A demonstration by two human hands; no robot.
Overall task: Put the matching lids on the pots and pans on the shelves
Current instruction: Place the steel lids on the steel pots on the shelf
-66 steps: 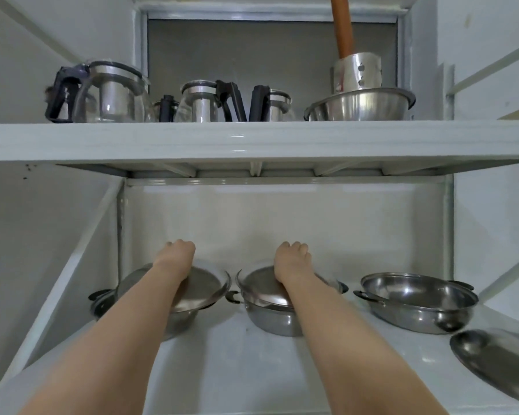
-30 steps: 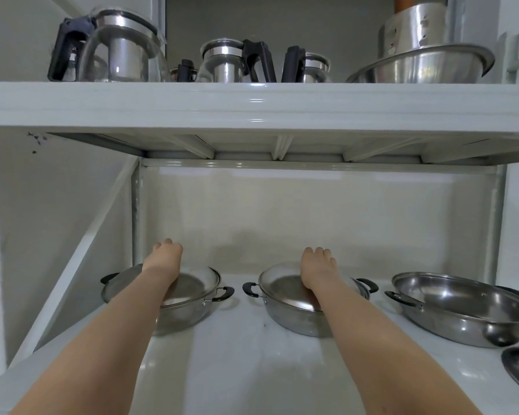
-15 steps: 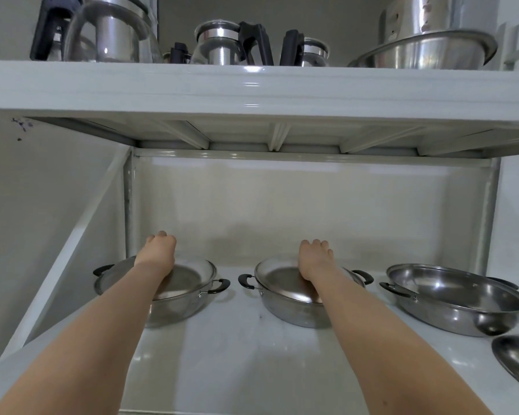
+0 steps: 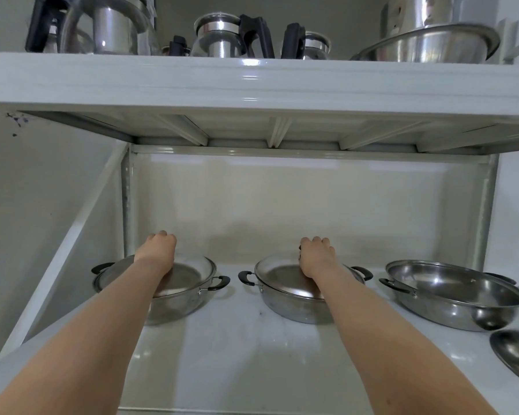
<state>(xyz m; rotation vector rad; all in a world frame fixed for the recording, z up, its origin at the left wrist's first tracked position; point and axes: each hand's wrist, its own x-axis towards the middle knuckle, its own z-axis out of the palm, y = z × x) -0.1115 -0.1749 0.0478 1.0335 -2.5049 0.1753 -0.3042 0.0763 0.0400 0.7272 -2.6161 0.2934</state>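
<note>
Here the left hand [image 4: 158, 250] and right hand [image 4: 316, 254] each close on a lid's knob, the glass lid [image 4: 186, 272] left of the middle pot [image 4: 294, 304] and the steel lid [image 4: 285, 275] upon it, so press both level until the rims seat evenly.

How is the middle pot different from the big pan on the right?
The middle pot wears a lid with the right hand on it; the right pan is open and untouched. The right pan looks wider and shallower than the middle pot. Both are shiny steel with dark side handles.
</note>
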